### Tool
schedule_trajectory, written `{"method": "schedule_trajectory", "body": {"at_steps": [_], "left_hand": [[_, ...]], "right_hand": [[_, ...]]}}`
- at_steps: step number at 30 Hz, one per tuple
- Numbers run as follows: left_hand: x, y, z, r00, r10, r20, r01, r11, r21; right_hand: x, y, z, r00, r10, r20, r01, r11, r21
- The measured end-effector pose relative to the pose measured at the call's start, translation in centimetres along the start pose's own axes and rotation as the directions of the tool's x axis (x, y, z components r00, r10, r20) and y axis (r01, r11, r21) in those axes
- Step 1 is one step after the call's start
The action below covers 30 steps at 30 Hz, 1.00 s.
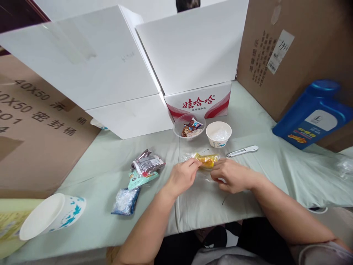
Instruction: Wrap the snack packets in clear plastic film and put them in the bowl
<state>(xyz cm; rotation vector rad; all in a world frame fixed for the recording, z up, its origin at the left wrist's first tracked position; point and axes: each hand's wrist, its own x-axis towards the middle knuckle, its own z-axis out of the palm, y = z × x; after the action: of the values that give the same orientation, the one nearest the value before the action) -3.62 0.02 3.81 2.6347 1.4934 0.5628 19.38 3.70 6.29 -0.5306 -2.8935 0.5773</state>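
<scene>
On the pale green table (104, 162), seen from the head camera, a yellow packet (207, 160) in a clear wrapper lay flat just in front of the person, between the two hands. Its long axis ran left to right across the person's front, one end toward each hand, and it lay roughly level.

The left hand (182, 177) had its fingers drawn together, pinching the wrapper at the packet's left end. The right hand (233, 175) was curled closed over the right end, knuckles up, with clear film showing beneath it. Both hands rested low on the cloth.

Just beyond the packet stood a clear bowl (176, 127) holding a few wrapped sweets, and beside it, to the right, a white bowl (217, 142). A white cutter (242, 151) lay near the right hand, its length also running left to right. To the left of the left hand lay a dark pouch (147, 163), a green pouch (142, 179) partly under it, and a blue pouch (125, 201) nearer the table's edge. A paper cup (52, 217) lay on its side at the far left. A white carton (198, 101) with red print stood behind the bowls, and a blue jug (313, 114) leaned against brown cardboard on the right.
</scene>
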Motion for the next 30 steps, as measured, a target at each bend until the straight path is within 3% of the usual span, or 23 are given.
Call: {"method": "schedule_trajectory", "body": {"at_steps": [3, 7, 9, 14, 18, 20, 23, 25, 27, 28, 30], "left_hand": [[0.4, -0.3, 1.7, 0.994, 0.105, -0.007, -0.105, 0.994, -0.034], [1.0, -0.9, 3.0, 0.996, -0.017, 0.088, 0.019, 0.999, -0.026], [1.2, -1.3, 3.1, 0.991, -0.078, 0.105, 0.083, 0.996, -0.039], [1.3, -2.1, 2.5, 0.987, -0.14, 0.075, 0.148, 0.984, -0.102], [1.0, -2.8, 2.0, 0.982, -0.18, 0.056, 0.186, 0.971, -0.147], [0.9, -3.6, 1.9, 0.961, -0.267, 0.07, 0.275, 0.942, -0.191], [0.9, -4.9, 2.0, 0.874, -0.479, 0.085, 0.486, 0.853, -0.192], [0.8, -5.6, 1.9, 0.817, -0.577, 0.0, 0.569, 0.807, -0.159], [0.7, -5.7, 1.6, 0.795, -0.575, -0.196, 0.558, 0.818, -0.139], [0.7, -5.5, 1.5, 0.803, -0.522, -0.287, 0.507, 0.852, -0.133], [0.7, -4.6, 1.4, 0.88, -0.33, -0.343, 0.311, 0.944, -0.108]], "right_hand": [[0.3, -0.7, 0.5, 0.995, 0.011, 0.099, -0.012, 1.0, 0.011], [0.4, -1.1, 0.7, 0.974, 0.096, 0.207, -0.096, 0.995, -0.009], [0.4, -1.0, 0.6, 0.958, 0.22, 0.184, -0.212, 0.975, -0.063], [0.4, 0.1, 0.5, 0.869, 0.493, -0.04, -0.492, 0.854, -0.166], [0.3, 0.5, 0.7, 0.792, 0.611, 0.004, -0.597, 0.774, -0.211], [0.3, 0.6, 0.9, 0.773, 0.632, 0.063, -0.603, 0.762, -0.237], [0.5, 0.6, 1.1, 0.769, 0.626, 0.133, -0.586, 0.772, -0.245], [0.7, 0.5, 1.2, 0.756, 0.634, 0.164, -0.593, 0.769, -0.24], [0.9, 0.4, 1.2, 0.735, 0.649, 0.195, -0.605, 0.758, -0.245], [1.0, 0.3, 1.1, 0.725, 0.659, 0.203, -0.612, 0.75, -0.251], [1.2, 0.2, 1.1, 0.699, 0.685, 0.206, -0.635, 0.727, -0.262]]}}
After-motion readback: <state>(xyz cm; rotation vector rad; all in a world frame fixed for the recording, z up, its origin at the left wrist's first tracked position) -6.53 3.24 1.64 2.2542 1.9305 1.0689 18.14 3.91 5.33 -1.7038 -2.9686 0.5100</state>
